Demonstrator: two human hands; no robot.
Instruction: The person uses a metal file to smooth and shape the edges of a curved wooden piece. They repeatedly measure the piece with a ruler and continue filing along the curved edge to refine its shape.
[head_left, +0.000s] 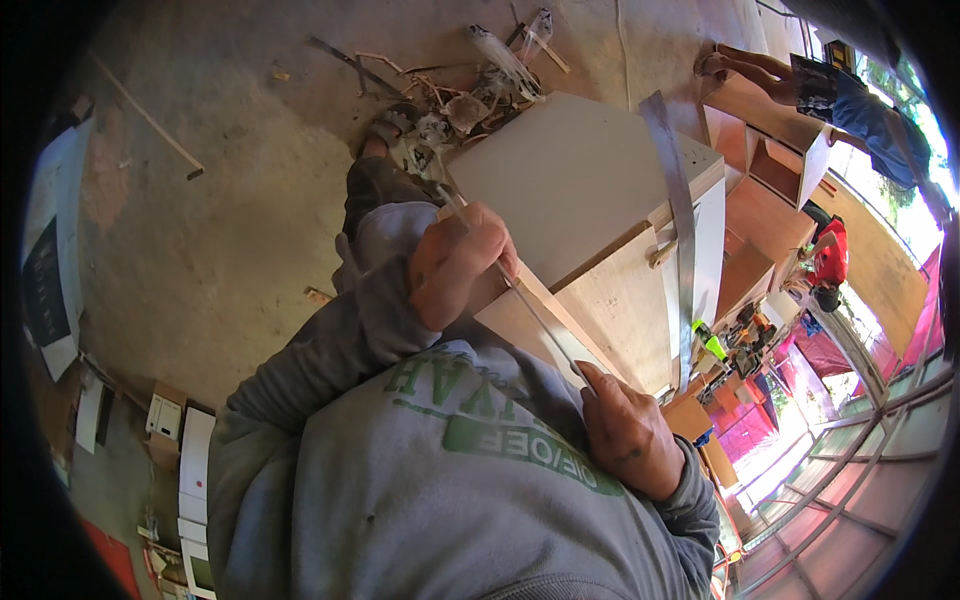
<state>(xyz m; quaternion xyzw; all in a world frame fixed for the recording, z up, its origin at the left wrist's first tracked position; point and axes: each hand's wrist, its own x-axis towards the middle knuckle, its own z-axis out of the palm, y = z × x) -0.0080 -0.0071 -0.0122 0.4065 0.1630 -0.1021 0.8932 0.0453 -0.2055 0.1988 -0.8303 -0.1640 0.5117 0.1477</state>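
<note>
My left hand (pixel 462 262) is closed around a thin, pale strip (pixel 540 318) whose one end sticks out past the fist. Its other end runs slantwise to my right hand (pixel 632 432), which pinches it between thumb and fingers. The strip's exact kind is hard to make out. Just beyond my hands stands a wooden cabinet or box (pixel 560 170) with a light grey panel on top and bare wood edges. A long flat metal-coloured bar (pixel 672 190) lies across its right part.
Scrap wood and plastic wrapping (pixel 470 105) lie on the floor by my foot. At upper right, a person in blue (pixel 870 120) stands near wooden cabinets (pixel 775 165); another in red (pixel 830 255) bends by tools (pixel 745 335). A loose stick (pixel 150 120) lies at left.
</note>
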